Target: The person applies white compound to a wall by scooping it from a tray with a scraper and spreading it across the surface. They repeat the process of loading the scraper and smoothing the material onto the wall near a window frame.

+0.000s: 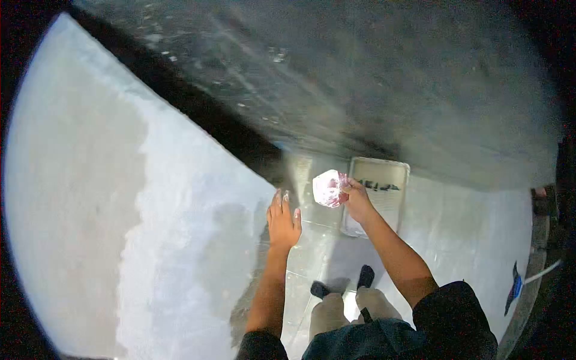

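My right hand (356,200) grips a pale pinkish clump (329,188), possibly a rag or sponge; glare hides what it is. It is held out in front of me, just left of a white paint tray (393,174) lying on the floor. My left hand (283,219) is flat with fingers spread, resting against the white wall (150,240) at its lower corner. It holds nothing.
The wall on the left has a brighter patch beside a duller grey one. A dark strip runs along the wall's base above a rough grey floor (390,78). My feet (342,285) stand on light sheeting. A blue-handled tool (516,287) lies at the right.
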The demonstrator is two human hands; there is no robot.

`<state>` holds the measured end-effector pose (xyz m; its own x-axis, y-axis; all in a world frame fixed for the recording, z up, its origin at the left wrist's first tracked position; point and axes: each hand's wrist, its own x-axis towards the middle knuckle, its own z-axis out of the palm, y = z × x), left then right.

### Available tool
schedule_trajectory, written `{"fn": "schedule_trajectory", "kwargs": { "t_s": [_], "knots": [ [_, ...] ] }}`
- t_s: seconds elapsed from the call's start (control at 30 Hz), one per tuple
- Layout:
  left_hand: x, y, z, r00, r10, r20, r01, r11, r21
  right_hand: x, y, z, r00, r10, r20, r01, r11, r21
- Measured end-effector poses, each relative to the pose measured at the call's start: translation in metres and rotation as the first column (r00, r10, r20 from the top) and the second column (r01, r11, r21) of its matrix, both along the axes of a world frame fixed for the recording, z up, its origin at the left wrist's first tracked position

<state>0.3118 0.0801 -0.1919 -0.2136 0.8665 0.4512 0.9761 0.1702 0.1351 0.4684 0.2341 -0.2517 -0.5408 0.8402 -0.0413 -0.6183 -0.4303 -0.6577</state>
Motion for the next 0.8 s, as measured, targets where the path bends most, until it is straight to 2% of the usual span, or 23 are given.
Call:
{"fn": "schedule_trajectory", "kwargs": {
  "t_s": [0.03, 0.07, 0.1, 0.13, 0.2, 0.27, 0.3, 0.37, 0.4, 0.53, 0.63, 0.7, 0.73, 0.77, 0.8],
  "knots": [
    [-0.013, -0.025, 0.02, 1.0, 0.026, -0.011, -0.026, 1.0, 0.018, -0.014, -0.027, 0.028, 1.0, 0.015, 0.011, -0.015, 1.0, -0.019],
    [-0.023, -0.045, 0.031, 0.998, 0.043, -0.051, -0.041, 0.999, 0.035, -0.028, -0.04, 0.024, 0.994, 0.071, -0.08, -0.068, 0.997, 0.037],
    [-0.029, -0.06, 0.039, 0.994, 0.061, -0.091, -0.056, 0.997, 0.053, -0.037, -0.053, 0.034, 0.991, 0.098, -0.09, -0.093, 0.994, 0.055],
    [-0.033, -0.071, 0.044, 0.997, 0.061, -0.044, -0.058, 0.996, 0.073, -0.043, -0.062, 0.043, 0.991, 0.121, -0.064, -0.116, 0.991, 0.073],
    [-0.04, -0.085, 0.056, 0.994, 0.07, -0.084, -0.061, 0.993, 0.106, -0.047, -0.075, 0.058, 0.989, 0.14, -0.042, -0.136, 0.986, 0.095],
    [-0.046, -0.103, 0.07, 0.989, 0.079, -0.125, -0.062, 0.989, 0.138, -0.054, -0.093, 0.077, 0.944, 0.258, -0.205, -0.241, 0.965, 0.101],
    [-0.05, -0.119, 0.078, 0.985, 0.11, -0.132, -0.092, 0.987, 0.134, -0.063, -0.104, 0.083, 0.94, 0.271, -0.21, -0.252, 0.961, 0.113],
    [-0.067, -0.166, 0.097, 0.977, 0.153, -0.146, -0.133, 0.981, 0.141, -0.092, -0.146, 0.097, 0.936, 0.274, -0.221, -0.249, 0.959, 0.134],
    [-0.075, -0.203, 0.111, 0.97, 0.17, -0.172, -0.148, 0.98, 0.136, -0.1, -0.183, 0.123, 0.912, 0.348, -0.217, -0.308, 0.93, 0.2],
    [-0.104, -0.292, 0.14, 0.961, 0.138, -0.239, -0.113, 0.987, 0.114, -0.142, -0.27, 0.146, 0.859, 0.415, -0.3, -0.372, 0.908, 0.191],
    [-0.118, -0.326, 0.157, 0.94, 0.14, -0.312, -0.114, 0.988, 0.1, -0.165, -0.303, 0.172, 0.857, 0.378, -0.35, -0.33, 0.925, 0.19],
    [-0.13, -0.341, 0.174, 0.914, 0.149, -0.378, -0.119, 0.988, 0.101, -0.176, -0.316, 0.19, 0.982, 0.173, -0.073, -0.145, 0.945, 0.293],
    [-0.135, -0.345, 0.184, 0.889, 0.143, -0.435, -0.114, 0.989, 0.094, -0.184, -0.323, 0.191, 0.963, 0.146, -0.227, -0.057, 0.933, 0.356],
    [-0.142, -0.349, 0.193, 0.887, 0.143, -0.439, -0.112, 0.989, 0.097, -0.191, -0.327, 0.196, 0.962, 0.145, -0.231, -0.055, 0.932, 0.359],
    [-0.148, -0.355, 0.204, 0.846, 0.158, -0.51, -0.129, 0.987, 0.092, -0.198, -0.334, 0.202, 0.985, 0.027, -0.171, 0.055, 0.89, 0.453]
  ]
}}
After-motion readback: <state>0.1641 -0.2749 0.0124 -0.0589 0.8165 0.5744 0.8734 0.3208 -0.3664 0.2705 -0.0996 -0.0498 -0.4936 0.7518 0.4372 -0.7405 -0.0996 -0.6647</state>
